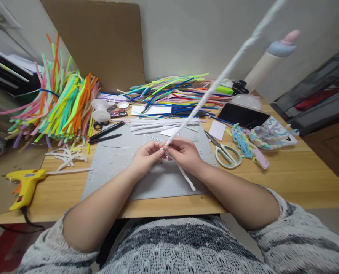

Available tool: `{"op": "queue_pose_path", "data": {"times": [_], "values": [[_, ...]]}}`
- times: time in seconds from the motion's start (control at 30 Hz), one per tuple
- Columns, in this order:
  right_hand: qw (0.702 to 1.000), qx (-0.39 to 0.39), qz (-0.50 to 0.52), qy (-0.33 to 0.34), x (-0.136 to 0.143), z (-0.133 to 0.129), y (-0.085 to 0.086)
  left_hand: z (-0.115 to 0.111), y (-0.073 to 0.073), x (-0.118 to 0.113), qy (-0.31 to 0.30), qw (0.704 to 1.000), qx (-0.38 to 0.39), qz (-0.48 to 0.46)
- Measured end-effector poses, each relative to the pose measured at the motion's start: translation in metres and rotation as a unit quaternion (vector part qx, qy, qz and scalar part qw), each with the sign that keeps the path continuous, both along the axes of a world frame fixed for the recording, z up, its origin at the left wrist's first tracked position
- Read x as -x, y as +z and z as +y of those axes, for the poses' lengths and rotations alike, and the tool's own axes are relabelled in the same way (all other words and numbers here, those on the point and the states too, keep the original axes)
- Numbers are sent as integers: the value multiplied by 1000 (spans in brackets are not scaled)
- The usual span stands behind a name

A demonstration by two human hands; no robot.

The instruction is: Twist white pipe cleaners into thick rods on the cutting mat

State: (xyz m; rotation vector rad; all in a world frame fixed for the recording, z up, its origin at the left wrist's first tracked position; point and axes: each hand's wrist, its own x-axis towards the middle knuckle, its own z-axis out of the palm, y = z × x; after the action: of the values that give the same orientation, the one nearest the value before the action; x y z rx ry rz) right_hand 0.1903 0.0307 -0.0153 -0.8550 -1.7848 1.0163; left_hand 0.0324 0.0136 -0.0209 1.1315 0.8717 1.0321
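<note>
My left hand (150, 155) and my right hand (186, 153) meet over the grey cutting mat (115, 179), fingertips pinched together. Between them is a white pipe cleaner (215, 84), twisted like a cord. Its long end rises up and to the right past the top of the view. A short white end (187, 179) hangs from under my right fingers toward the mat. Both hands are closed on it; the exact spot where the fingers grip is partly hidden. Behind them, several white pipe cleaners (146, 127) lie on the mat, along with a thin wire (119, 147).
Scissors (225, 152) lie right of my right hand. A yellow glue gun (26, 184) is at the left, near white pipe cleaner pieces (68, 156). Black pens (106, 132), coloured pipe cleaner bundles (69, 106), a phone (243, 115) and a cardboard panel (101, 42) stand farther back.
</note>
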Motion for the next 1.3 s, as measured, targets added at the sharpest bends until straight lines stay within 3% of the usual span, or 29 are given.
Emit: {"op": "queue_pose_path", "data": {"times": [0.1, 0.17, 0.23, 0.33, 0.4, 0.5, 0.63, 0.83, 0.9, 0.97, 1.03, 1.1, 1.2, 1.3], "values": [[992, -99, -73, -25, -9, -10, 21, -3, 6, -1, 35, 996, 8, -83], [976, -142, -137, -85, -17, -23, 35, -3, 11, 2, 62, 992, 12, -113], [949, -204, -226, -84, -25, -41, 50, -2, 15, 7, 76, 990, 15, -119], [904, -345, -248, -33, -34, -65, 74, 0, 20, 14, 79, 991, 20, -103], [864, -426, -260, -66, -33, -73, 86, 0, 21, 17, 69, 993, 28, -91], [807, -445, -369, -117, -25, -67, 94, -1, 20, 17, 46, 995, 35, -79], [779, -389, -486, -70, -15, -50, 84, -3, 20, 14, 40, 996, 35, -71], [809, -321, -489, -55, -8, -40, 60, -5, 27, 11, 63, 990, 58, -109], [845, -275, -455, -63, -5, -36, 55, -4, 28, 12, 67, 991, 60, -103], [904, -203, -372, -59, -1, -31, 53, -2, 28, 13, 72, 992, 46, -94], [964, -74, -254, -41, 4, -27, 53, 0, 28, 15, 76, 992, 23, -97], [987, 90, -130, -8, 9, -24, 55, 2, 28, 17, 76, 992, 4, -105], [956, 287, 24, 51, 13, -21, 59, 4, 28, 18, 75, 990, -10, -116], [891, 419, 119, 123, 14, -18, 59, 3, 28, 18, 63, 989, -13, -135]]}}
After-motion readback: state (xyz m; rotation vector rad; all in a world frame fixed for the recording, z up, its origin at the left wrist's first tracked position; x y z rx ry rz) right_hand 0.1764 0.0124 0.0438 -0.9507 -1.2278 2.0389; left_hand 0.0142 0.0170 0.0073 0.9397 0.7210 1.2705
